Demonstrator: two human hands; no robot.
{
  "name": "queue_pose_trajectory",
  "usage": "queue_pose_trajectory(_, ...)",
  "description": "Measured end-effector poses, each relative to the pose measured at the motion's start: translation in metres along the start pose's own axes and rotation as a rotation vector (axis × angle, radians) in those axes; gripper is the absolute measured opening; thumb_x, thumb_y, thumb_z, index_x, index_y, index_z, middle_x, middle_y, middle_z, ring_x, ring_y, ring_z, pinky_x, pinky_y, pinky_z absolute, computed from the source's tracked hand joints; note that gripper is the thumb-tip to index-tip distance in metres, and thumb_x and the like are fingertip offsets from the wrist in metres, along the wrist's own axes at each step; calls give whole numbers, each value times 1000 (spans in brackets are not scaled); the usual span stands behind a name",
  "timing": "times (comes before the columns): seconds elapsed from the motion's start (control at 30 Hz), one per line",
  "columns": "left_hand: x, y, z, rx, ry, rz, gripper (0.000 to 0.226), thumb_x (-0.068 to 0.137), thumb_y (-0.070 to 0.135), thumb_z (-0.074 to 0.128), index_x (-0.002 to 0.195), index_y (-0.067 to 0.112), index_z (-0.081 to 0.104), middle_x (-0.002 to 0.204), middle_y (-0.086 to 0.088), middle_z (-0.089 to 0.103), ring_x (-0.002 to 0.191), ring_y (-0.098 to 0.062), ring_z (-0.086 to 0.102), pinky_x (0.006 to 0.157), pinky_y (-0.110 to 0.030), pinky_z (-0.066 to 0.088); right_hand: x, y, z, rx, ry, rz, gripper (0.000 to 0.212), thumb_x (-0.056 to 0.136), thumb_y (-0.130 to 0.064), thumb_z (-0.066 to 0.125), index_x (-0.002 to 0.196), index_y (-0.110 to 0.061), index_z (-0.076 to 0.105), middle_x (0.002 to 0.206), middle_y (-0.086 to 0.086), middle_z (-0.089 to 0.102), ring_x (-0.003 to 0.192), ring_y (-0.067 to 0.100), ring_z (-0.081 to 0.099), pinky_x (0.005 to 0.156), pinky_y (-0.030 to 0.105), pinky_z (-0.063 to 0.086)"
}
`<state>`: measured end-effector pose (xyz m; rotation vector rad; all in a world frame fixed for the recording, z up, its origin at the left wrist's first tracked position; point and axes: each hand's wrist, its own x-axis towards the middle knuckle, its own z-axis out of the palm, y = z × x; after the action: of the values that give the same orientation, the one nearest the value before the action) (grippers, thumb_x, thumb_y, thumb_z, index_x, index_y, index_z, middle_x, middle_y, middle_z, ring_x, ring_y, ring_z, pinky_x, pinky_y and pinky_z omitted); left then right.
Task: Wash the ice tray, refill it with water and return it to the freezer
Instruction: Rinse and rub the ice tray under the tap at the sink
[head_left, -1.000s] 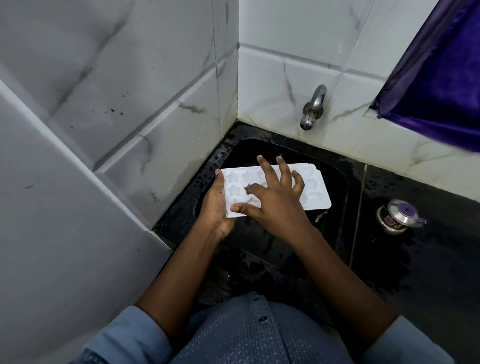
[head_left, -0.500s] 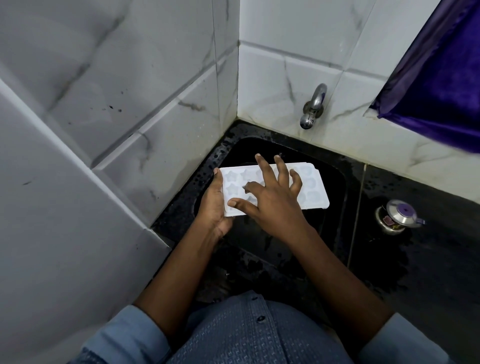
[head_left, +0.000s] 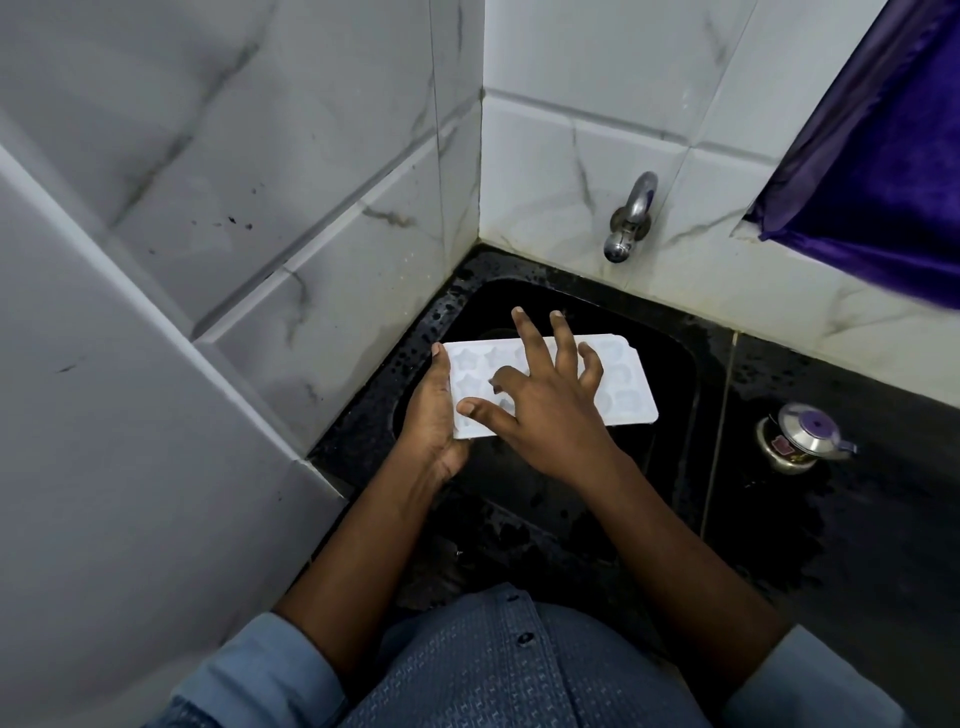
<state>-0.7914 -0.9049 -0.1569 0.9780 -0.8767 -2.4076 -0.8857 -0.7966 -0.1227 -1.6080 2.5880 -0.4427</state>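
Flanking sink (head_left: 691, 364): tap (head_left: 631, 218) behind, steel pot (head_left: 802, 439) right.

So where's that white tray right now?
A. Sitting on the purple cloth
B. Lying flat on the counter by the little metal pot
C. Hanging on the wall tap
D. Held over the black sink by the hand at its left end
D: the left hand grips the left end of the tray above the sink, while the right hand spreads its fingers across the moulds.
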Motion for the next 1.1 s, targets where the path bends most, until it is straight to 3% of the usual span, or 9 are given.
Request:
queue_pose_trajectory(0.13,4,7,-3,-23,3,18,78,107,69,30,128,5,70,125,-22,75,107,-35,77,91,-48,63,-5,13,2,86,83,-34,78,86,-89,33,130,-33,63,177,-3,-2,161,26,-15,121,58,4)
queue_pose_trajectory(0.23,7,10,-6,-37,14,36,83,106,71,30,141,3,63,132,-23,72,115,-39,74,92,-50,60,-6,24,-1,112,108,30,76,81,-92,37,123,-33,59,177,-2,1,161,27,-13,120,58,5)
queue_pose_trajectory(0.53,6,5,-6,5,1,27,82,104,73,31,131,5,69,132,-25,72,114,-40,74,98,-52,59,-2,31,-7,50,-3,71,83,76,-96,28,124,-42,69,177,-4,-6,159,26,-21,121,59,-4)
queue_pose_trajectory(0.67,7,3,-5,3,-13,17,85,104,74,32,141,4,63,137,-25,69,126,-43,68,111,-58,50,-3,29,-7,41,-16,82,83,76,-96,25,119,-40,68,177,-3,-5,160,28,-21,122,62,-3)
queue_pose_trajectory(1.1,5,2,-5,-13,-5,12,82,104,73,33,136,5,66,134,-25,71,120,-42,71,103,-56,55,-4,29,-7,42,-13,91,84,78,-96,25,119,-39,71,177,-3,-1,160,27,-19,122,61,-3)
